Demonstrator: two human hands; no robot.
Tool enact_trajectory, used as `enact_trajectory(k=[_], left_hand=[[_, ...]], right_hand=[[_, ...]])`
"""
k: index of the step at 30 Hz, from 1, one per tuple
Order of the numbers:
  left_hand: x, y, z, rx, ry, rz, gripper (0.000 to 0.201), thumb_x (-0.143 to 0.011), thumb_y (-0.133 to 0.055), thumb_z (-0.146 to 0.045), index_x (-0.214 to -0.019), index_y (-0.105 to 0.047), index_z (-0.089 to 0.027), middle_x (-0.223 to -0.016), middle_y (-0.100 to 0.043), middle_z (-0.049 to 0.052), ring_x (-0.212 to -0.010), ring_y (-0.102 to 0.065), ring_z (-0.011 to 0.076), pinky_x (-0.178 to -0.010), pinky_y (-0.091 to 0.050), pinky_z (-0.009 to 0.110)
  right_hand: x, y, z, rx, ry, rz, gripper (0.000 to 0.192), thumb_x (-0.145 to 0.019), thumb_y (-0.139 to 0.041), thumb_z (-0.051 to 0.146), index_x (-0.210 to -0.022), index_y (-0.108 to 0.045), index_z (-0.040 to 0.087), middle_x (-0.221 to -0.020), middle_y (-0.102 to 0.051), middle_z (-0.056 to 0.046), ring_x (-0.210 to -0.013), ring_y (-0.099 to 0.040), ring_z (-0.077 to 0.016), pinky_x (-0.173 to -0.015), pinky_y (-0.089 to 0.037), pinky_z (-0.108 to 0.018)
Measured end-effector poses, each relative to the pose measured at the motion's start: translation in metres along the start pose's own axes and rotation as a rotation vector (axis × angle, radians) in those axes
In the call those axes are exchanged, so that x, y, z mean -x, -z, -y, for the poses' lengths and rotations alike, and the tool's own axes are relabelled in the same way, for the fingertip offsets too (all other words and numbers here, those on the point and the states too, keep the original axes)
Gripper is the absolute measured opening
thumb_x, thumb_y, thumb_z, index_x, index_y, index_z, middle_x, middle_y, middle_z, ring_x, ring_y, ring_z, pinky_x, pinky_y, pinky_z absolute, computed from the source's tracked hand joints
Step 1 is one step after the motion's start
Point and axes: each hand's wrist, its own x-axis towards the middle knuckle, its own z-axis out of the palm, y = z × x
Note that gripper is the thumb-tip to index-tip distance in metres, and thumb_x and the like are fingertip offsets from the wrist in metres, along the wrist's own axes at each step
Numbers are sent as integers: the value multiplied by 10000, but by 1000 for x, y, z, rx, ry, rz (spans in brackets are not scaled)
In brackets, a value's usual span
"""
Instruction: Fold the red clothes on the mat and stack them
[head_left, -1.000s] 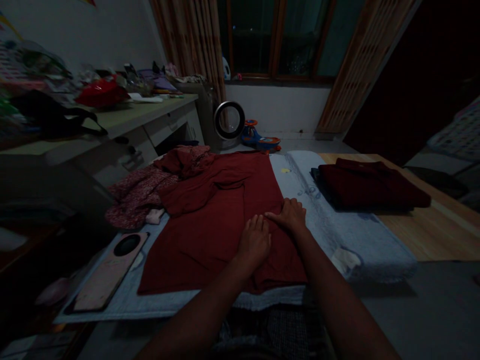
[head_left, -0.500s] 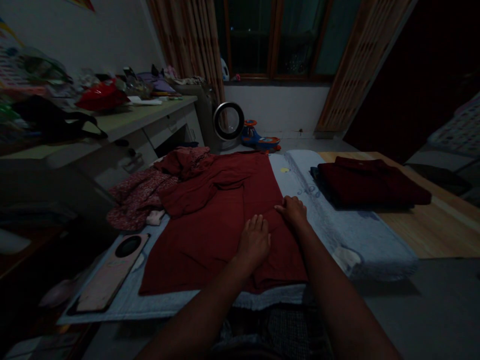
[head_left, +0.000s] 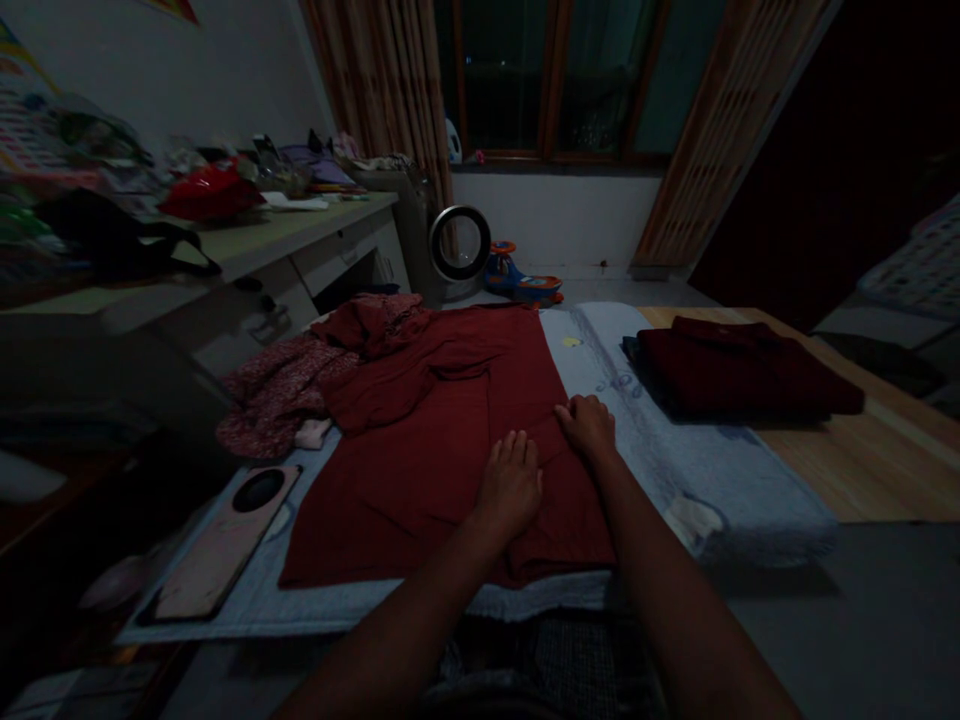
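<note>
A dark red shirt [head_left: 405, 470] lies spread out, with a sleeve folded across its upper part. My left hand [head_left: 512, 485] rests flat on the cloth right of the middle, fingers stretched out. At the shirt's right edge, my right hand [head_left: 590, 425] has its fingers bent and its thumb against the fabric, gripping the edge. Beneath the shirt is a pale blue blanket [head_left: 615, 370] with a thick fold to the right. A red patterned garment [head_left: 281, 390] is bunched up beyond the shirt's left side.
A pink phone-shaped object [head_left: 217, 560] with a round black camera area lies at the near left corner. Folded dark red clothing [head_left: 742, 370] is stacked on the right, partly over a wooden board [head_left: 885, 450]. A cluttered desk [head_left: 300, 235] stands at left; a blue ride-on toy [head_left: 525, 280] is beyond.
My right thumb has drawn in closer to its fingers at the shirt's edge. My left hand stays in place on the cloth. The view has shifted very slightly.
</note>
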Motion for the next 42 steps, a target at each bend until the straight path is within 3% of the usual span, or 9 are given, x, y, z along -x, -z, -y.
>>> enact_trajectory(k=[3, 6, 14, 21, 25, 30, 34, 42], left_hand=[[0, -1, 0, -7, -6, -7, 469, -936, -433, -305, -1351, -471, -90, -1457, -453, 167, -1367, -385, 298, -1117, -312, 457], [0, -1, 0, -9, -13, -9, 467, -938, -428, -303, -1347, -471, -83, -1452, -457, 174, -1364, -387, 301, -1117, -309, 460], [0, -2, 0, 4, 0, -14, 446, -930, -444, -304, -1332, -480, -112, -1451, -463, 156, -1365, -387, 298, -1104, -329, 460], [1, 0, 1, 28, 8, -15, 442, -927, -454, -291, -1327, -490, -104, -1455, -457, 163, -1368, -387, 288, -1116, -321, 457], [4, -2, 4, 49, -17, -41, 443, -922, -462, -286, -1339, -477, -137, -1461, -452, 150, -1368, -386, 270, -1118, -322, 463], [4, -2, 5, 38, -22, -47, 404, -911, -492, -288, -1297, -503, -171, -1458, -451, 144, -1368, -383, 288, -1111, -328, 464], [2, 0, 2, 29, -18, -34, 456, -903, -513, -283, -1343, -457, -181, -1445, -465, 149, -1362, -389, 298, -1095, -343, 472], [2, 6, 2, 19, -28, -2, 269, -915, -495, -277, -1151, -559, -165, -1440, -468, 162, -1361, -395, 305, -1091, -351, 476]], right_hand=[[6, 0, 1, -28, 13, -17, 518, -782, -575, 669, -996, -608, 198, -1062, -581, -106, -1040, -532, -285, -844, -385, -369], [9, -2, 1, -34, 32, -37, 571, -728, -619, 686, -1022, -593, 197, -1086, -570, -108, -1054, -517, -294, -862, -379, -382], [-3, -1, -2, -30, 3, 32, 267, -890, -548, 470, -989, -616, 231, -1076, -586, -91, -1015, -548, -250, -815, -382, -345], [-4, -4, -2, 4, -11, -31, 272, -958, -445, 409, -1037, -631, 226, -1085, -597, -105, -1015, -558, -241, -804, -381, -334], [1, -3, -6, -58, 7, -8, 362, -951, -416, 496, -1025, -640, 221, -1092, -593, -103, -1041, -540, -250, -849, -375, -346], [17, -2, -4, -97, 48, -20, 670, -719, -572, 760, -1103, -601, 212, -1144, -562, -116, -1095, -491, -309, -901, -361, -403], [24, -2, 0, -60, 65, -21, 803, -635, -625, 790, -1162, -557, 187, -1184, -535, -139, -1099, -480, -327, -903, -360, -416], [13, -1, -8, -72, 4, 39, 469, -819, -601, 595, -1152, -579, 266, -1229, -508, -105, -1107, -473, -295, -884, -361, -403]])
